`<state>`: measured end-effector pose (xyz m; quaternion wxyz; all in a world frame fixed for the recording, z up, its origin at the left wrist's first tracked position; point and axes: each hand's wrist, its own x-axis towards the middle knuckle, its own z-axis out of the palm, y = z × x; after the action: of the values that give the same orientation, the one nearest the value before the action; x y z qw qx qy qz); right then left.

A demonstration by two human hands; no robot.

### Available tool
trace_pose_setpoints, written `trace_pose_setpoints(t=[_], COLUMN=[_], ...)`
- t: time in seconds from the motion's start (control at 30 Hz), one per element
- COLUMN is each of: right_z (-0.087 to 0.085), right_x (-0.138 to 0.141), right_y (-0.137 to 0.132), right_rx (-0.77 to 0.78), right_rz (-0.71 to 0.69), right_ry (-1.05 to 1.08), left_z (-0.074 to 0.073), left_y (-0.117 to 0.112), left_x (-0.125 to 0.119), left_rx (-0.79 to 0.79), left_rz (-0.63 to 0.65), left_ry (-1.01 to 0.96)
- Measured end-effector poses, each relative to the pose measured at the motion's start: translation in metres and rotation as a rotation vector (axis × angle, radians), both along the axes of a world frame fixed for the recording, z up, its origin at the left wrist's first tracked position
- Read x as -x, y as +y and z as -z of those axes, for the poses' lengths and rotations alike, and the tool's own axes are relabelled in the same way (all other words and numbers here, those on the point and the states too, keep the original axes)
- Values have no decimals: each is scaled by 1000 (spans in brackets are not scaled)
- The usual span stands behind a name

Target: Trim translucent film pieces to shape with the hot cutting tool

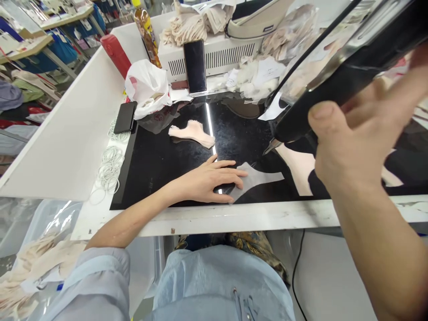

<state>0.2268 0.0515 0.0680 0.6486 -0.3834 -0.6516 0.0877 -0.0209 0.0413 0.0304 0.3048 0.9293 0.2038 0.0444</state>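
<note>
My left hand (pixel 212 180) lies flat with its fingers spread on the black work surface (pixel 160 174). Its fingertips press the left end of a sheer grey-white fabric piece (pixel 256 176). On the right, my right hand (pixel 354 133) is wrapped round a thick black tool with a pointed metal nozzle (pixel 294 118). The nozzle tip points down and left, just above and right of the sheer piece. Beneath the tool lies a pale pink fabric piece (pixel 299 167), partly covered by my right hand. Another pale pink stack of cut pieces (pixel 194 133) sits beyond my left hand.
White elastic rings (pixel 110 167) and a black phone (pixel 125 117) line the left edge. Behind stand a white plastic bag (pixel 147 84), an upright phone (pixel 195 67), a red case (pixel 116 55), a drink bottle (pixel 147 33) and fabric scraps (pixel 257 73). A black cable runs above the tool.
</note>
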Motion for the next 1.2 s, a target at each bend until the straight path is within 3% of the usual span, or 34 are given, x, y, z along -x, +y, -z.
trace_pose_setpoints(t=[0.1, 0.2, 0.3, 0.4, 0.43, 0.57, 0.77, 1.2], right_z=[-6, -6, -7, -11, -12, -4, 10, 14], right_x=[17, 31, 44, 57, 61, 71, 78, 83], right_y=[24, 27, 4, -28, -37, -49, -48, -52], right_rx=[-86, -152, -156, 47, 50, 105, 93, 135], right_rz=[-56, -111, -154, -232, -257, -382, -367, -316], right_ry=[169, 246, 292, 401, 435, 468, 446, 463], left_z=[0, 1, 3, 6, 7, 8, 9, 11], left_y=[0, -1, -1, 0, 0, 0, 0, 0], left_x=[0, 0, 0, 1, 1, 1, 0, 1], left_rx=[-14, -13, -11, -18, -21, -43, -46, -73], left_rz=[-2, -6, -6, -5, -6, -8, -6, -7], left_ry=[10, 7, -10, -26, -32, -53, -72, -51])
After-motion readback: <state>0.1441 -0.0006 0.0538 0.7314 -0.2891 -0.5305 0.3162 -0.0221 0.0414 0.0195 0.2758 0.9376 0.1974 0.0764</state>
